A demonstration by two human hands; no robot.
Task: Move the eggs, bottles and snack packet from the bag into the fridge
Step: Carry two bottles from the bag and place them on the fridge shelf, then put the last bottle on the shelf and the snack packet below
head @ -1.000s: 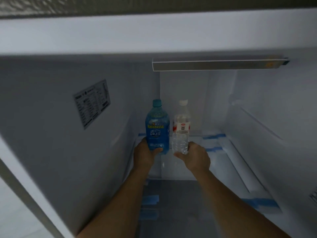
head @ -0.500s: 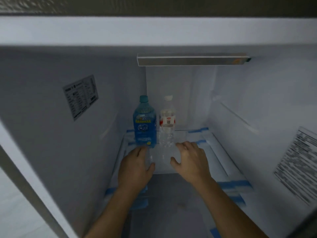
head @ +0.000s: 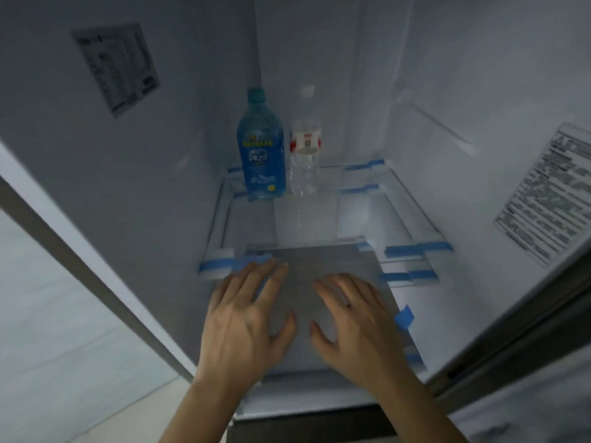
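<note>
Two bottles stand upright side by side at the back of the fridge's glass shelf. The blue bottle with a teal cap is on the left. The clear water bottle with a red and white label touches it on the right. My left hand and my right hand hover near the fridge's front edge, well short of the bottles. Both hands are spread with nothing in them. No eggs, snack packet or bag are in view.
Blue tape strips hold the shelf edges. A grey panel lies under my hands. Printed labels sit on the left wall and right wall. The fridge's dark front frame runs along the right.
Both hands let go of the bottles and pulled back toward the fridge's front. The bottles stay standing at the back. The view has tilted downward.
</note>
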